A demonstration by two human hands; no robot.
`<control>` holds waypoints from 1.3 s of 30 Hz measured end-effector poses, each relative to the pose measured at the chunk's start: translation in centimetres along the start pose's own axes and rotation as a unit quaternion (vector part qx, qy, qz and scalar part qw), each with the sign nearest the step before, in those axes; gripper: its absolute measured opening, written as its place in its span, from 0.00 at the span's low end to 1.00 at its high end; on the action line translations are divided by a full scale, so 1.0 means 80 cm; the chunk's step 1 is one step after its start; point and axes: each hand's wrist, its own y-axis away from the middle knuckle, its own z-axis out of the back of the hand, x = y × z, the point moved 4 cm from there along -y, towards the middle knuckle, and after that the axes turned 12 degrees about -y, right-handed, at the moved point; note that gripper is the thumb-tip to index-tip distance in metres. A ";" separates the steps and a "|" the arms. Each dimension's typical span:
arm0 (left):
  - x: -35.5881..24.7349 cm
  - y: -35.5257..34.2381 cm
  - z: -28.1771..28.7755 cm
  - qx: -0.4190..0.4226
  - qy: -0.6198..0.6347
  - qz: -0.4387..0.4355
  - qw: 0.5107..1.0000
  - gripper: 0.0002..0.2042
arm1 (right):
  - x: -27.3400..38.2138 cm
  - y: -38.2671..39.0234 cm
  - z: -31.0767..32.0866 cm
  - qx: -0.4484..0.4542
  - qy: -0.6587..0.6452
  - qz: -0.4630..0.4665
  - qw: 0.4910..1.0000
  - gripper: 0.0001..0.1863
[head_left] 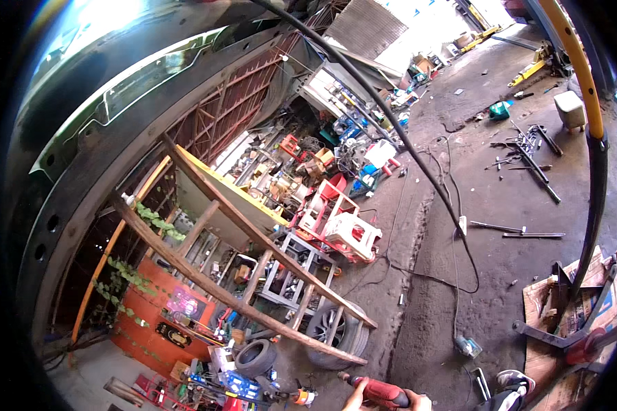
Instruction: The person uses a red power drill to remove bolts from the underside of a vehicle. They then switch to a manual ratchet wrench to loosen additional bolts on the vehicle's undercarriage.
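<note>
Leaning at the left, a wooden ladder (273, 251) stands in the way, a wheel (358, 340) behind it. Near centre, the left hand (355, 400) grasps a red power tool (384, 392) in front, the right hand (418, 401) its rear; what is done or left cannot be told. Farther right, metal tools (543, 182) litter the floor (493, 322).

A wooden ladder (258, 275) blocks the way up-left of the red power tool (382, 392); floor (418, 332) gives passage between ladder and corded tool (468, 346)
</note>
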 end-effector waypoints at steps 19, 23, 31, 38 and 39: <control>-0.155 0.127 -0.020 -0.006 -0.086 -0.375 0.923 0.18 | 0.005 -0.022 0.048 -0.008 -0.527 -0.123 0.841 0.47; -0.187 0.152 0.027 0.046 0.017 -0.417 0.907 0.25 | -0.030 -0.021 0.043 0.068 -0.546 -0.185 0.814 0.49; -0.239 0.190 0.051 0.125 -0.164 -0.460 0.864 0.27 | -0.043 -0.013 0.038 0.083 -0.513 -0.192 0.833 0.46; -0.246 0.201 0.098 0.047 -0.305 -0.416 0.855 0.16 | 0.002 -0.015 0.030 0.065 -0.459 -0.232 0.855 0.45; -0.242 0.204 0.108 0.022 -0.343 -0.418 0.841 0.15 | 0.008 -0.019 0.028 0.071 -0.444 -0.232 0.863 0.43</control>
